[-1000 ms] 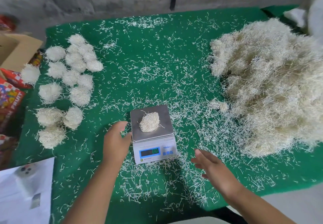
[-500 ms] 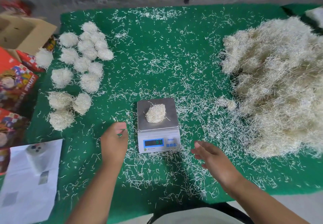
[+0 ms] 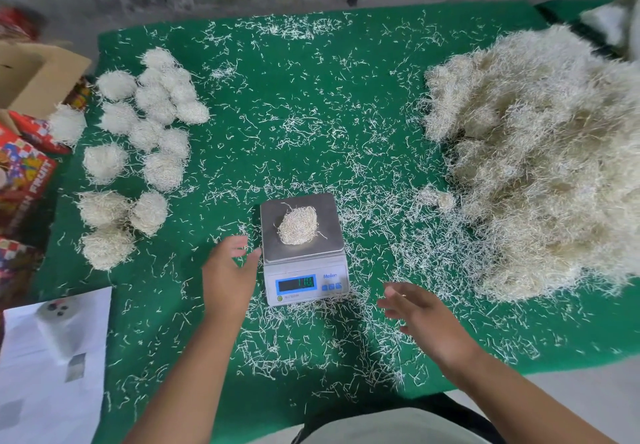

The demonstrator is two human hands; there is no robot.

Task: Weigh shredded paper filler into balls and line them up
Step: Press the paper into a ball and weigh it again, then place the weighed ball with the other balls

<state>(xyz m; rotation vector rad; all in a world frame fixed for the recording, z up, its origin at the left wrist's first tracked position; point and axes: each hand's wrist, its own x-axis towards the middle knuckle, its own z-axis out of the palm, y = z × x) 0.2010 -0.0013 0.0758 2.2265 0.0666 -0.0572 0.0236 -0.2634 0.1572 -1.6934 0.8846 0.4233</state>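
A small white digital scale (image 3: pixel 304 281) stands near the front middle of the green table (image 3: pixel 311 114). One ball of shredded paper (image 3: pixel 298 226) lies on its steel pan. My left hand (image 3: pixel 227 270) hovers just left of the scale, fingers relaxed and holding nothing, its thumb close to the pan's edge. To the right of the scale my right hand (image 3: pixel 420 319) floats empty above the table with fingers spread. Several finished paper balls (image 3: pixel 145 153) sit grouped at the left. A big heap of loose shredded paper (image 3: pixel 540 163) fills the right side.
Loose paper shreds litter the whole green cloth. Cardboard and colourful boxes (image 3: pixel 24 166) stand off the table's left edge. A white printed sheet (image 3: pixel 52 364) lies at the front left corner. A small loose clump (image 3: pixel 445 199) sits beside the heap.
My left hand has edged toward the scale's left side. The right hand stays roughly where it was, and the ball remains on the pan. My view has shifted a little.
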